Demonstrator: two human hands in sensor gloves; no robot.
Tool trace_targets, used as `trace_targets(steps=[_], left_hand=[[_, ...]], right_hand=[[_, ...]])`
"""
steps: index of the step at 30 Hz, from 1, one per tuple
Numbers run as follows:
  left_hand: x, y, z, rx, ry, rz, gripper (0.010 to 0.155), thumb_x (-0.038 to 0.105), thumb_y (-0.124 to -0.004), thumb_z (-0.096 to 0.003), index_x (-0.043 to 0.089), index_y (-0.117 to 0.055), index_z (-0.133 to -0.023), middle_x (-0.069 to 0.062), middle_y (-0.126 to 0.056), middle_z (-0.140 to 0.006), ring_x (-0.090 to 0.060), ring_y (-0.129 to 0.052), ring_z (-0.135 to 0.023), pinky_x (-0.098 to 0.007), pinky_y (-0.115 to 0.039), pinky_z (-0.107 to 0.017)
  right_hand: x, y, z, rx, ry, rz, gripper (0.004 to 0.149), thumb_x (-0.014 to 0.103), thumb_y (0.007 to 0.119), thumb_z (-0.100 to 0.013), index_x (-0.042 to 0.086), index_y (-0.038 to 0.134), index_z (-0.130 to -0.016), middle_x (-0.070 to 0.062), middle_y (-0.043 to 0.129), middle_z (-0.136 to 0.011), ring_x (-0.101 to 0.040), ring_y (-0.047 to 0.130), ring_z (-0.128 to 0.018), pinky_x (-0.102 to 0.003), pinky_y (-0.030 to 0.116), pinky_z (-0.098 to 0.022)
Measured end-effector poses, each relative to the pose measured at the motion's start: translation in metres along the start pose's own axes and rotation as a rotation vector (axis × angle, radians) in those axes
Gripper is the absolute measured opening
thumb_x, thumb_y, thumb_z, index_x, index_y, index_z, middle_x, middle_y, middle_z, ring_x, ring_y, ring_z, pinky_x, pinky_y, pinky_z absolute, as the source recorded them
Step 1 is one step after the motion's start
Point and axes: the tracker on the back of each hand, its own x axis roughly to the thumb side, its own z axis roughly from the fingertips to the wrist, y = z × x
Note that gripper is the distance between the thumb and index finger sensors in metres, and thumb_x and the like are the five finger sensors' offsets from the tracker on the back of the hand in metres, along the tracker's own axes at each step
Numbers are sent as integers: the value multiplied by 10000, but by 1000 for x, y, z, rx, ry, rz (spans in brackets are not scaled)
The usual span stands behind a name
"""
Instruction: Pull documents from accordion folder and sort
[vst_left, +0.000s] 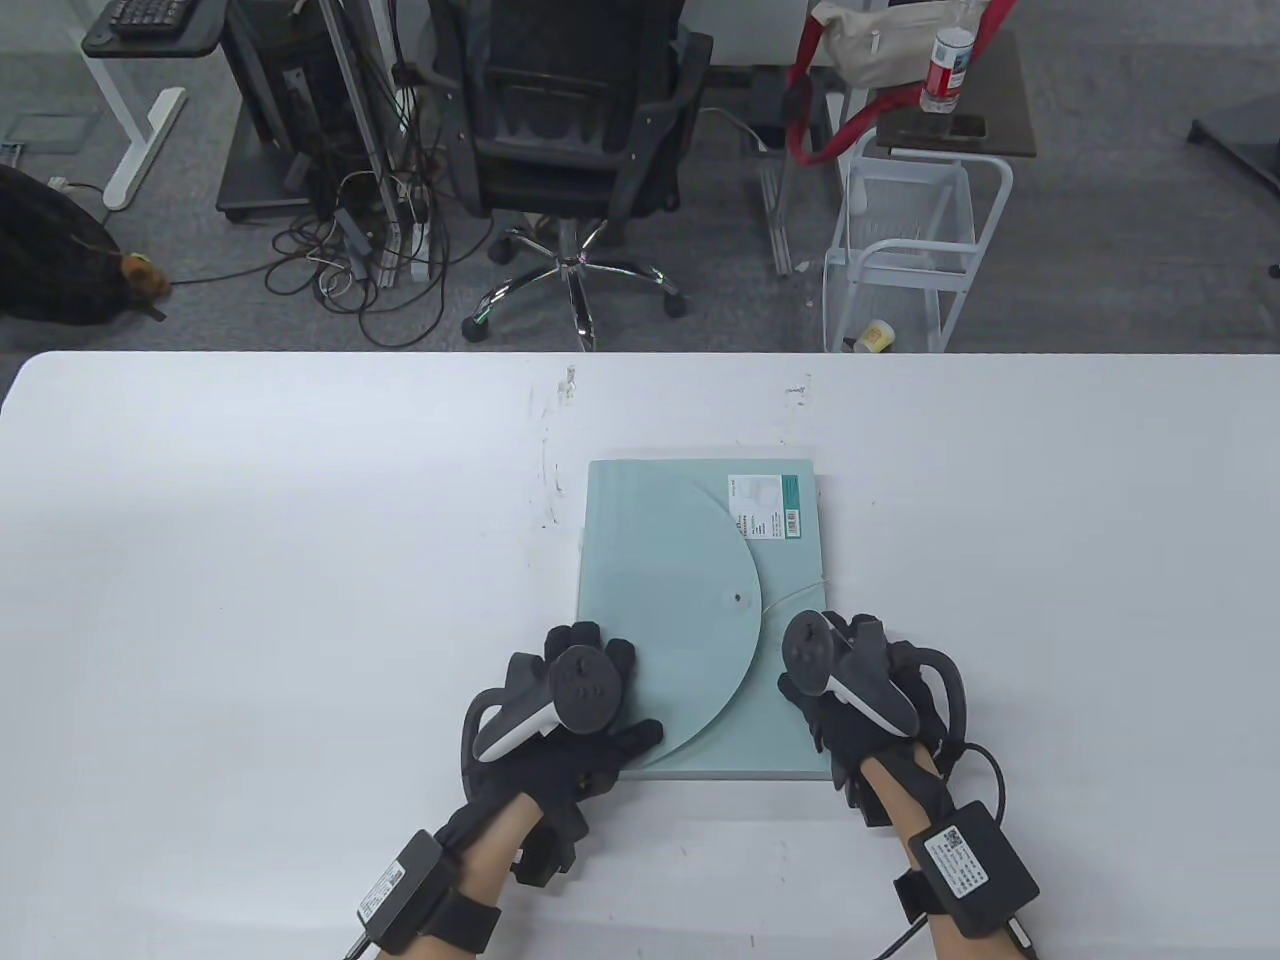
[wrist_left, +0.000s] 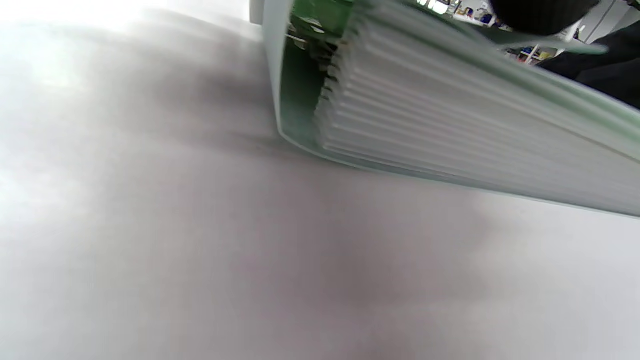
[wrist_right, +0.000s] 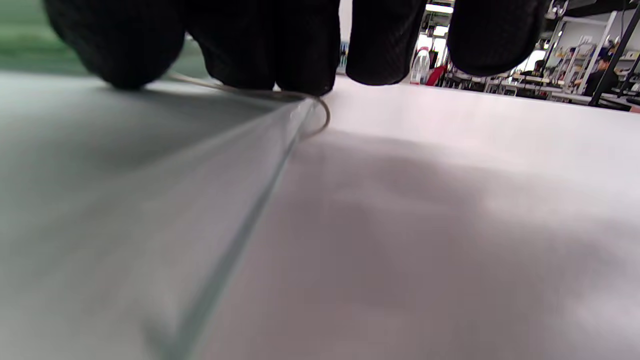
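Observation:
A pale green accordion folder lies flat on the white table, closed by a rounded flap with an elastic cord running to its right edge. A white label sits at its far right. My left hand rests with fingers spread on the folder's near-left corner; the left wrist view shows the stacked pleats and one fingertip on top. My right hand is at the folder's right edge; its fingertips touch the folder at the cord loop.
Beyond the table's far edge stand an office chair, tangled cables and a white cart. Bare white tabletop lies to the left and right of the folder.

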Motion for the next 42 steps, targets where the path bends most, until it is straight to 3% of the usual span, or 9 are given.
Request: trace_targets(steps=[5, 8, 18, 25, 29, 32, 34, 38, 42], left_hand=[[13, -1, 6, -57, -68, -8, 1075, 788, -619, -387, 173, -104, -1103, -142, -6, -1142, -417, -26, -1072, -646, -111, -727], [18, 2, 10, -2, -69, -32, 1037, 745, -645, -418, 179, -92, -1089, -148, -45, -1150, -420, -79, -1084, -643, -142, -736], [-17, 55, 51, 385, -34, 283, 873, 647, -641, -486, 184, -258, -1119, -159, -294, -1186, -429, -331, -1110, -663, -257, -755], [-74, 79, 81, 651, 235, 448, 832, 566, -706, -513, 174, -289, -1117, -166, -444, -1166, -438, -509, -1080, -668, -371, -760], [-96, 80, 85, 656, 403, 407, 883, 497, -736, -521, 148, -170, -1101, -189, -303, -1174, -460, -356, -1102, -666, -304, -760], [-105, 77, 79, 558, 524, 275, 941, 459, -748, -524, 147, -44, -1065, -192, -84, -1143, -462, -117, -1073, -644, -186, -741], [-106, 72, 72, 492, 567, 188, 939, 438, -751, -524, 161, -32, -1060, -179, -48, -1127, -451, -56, -1056, -638, -157, -731], [-95, 55, 50, 349, 510, 87, 876, 404, -775, -510, 226, -143, -1090, -100, -89, -1158, -384, -36, -1069, -624, -138, -732], [-78, 46, 37, 305, 450, 46, 782, 373, -741, -521, 286, -214, -1093, -50, -204, -1185, -352, -188, -1115, -603, -220, -768]], right_hand=[[1, 2, 0, 25, 4, -1, 571, 559, 688, -413, 341, 663, -940, 41, 634, -1025, -315, 632, -987, -633, 613, -639], [0, 3, 0, 24, 6, -20, 569, 554, 691, -413, 339, 659, -939, 33, 631, -1021, -313, 637, -982, -632, 614, -637], [-1, 4, 2, 29, 19, -50, 566, 550, 688, -418, 336, 652, -940, 29, 622, -1021, -325, 653, -971, -633, 616, -633], [-2, 4, 2, 29, 20, -57, 564, 549, 687, -419, 333, 654, -939, 21, 626, -1017, -334, 675, -960, -632, 621, -629], [-2, 3, 2, 28, 23, -56, 565, 551, 686, -418, 335, 652, -939, 20, 628, -1016, -336, 683, -956, -631, 627, -625], [-1, 3, 2, 28, 26, -55, 564, 550, 686, -419, 331, 655, -938, 16, 630, -1015, -343, 694, -949, -630, 630, -621], [-1, 3, 2, 25, 27, -50, 565, 550, 685, -419, 329, 655, -938, 15, 634, -1014, -345, 699, -946, -629, 632, -621], [-1, 3, 2, 23, 29, -46, 565, 552, 681, -420, 327, 656, -938, 12, 639, -1011, -347, 709, -940, -628, 635, -619], [0, 3, 2, 15, 30, -50, 564, 551, 680, -421, 317, 665, -934, 5, 648, -1006, -372, 738, -915, -610, 664, -596]])
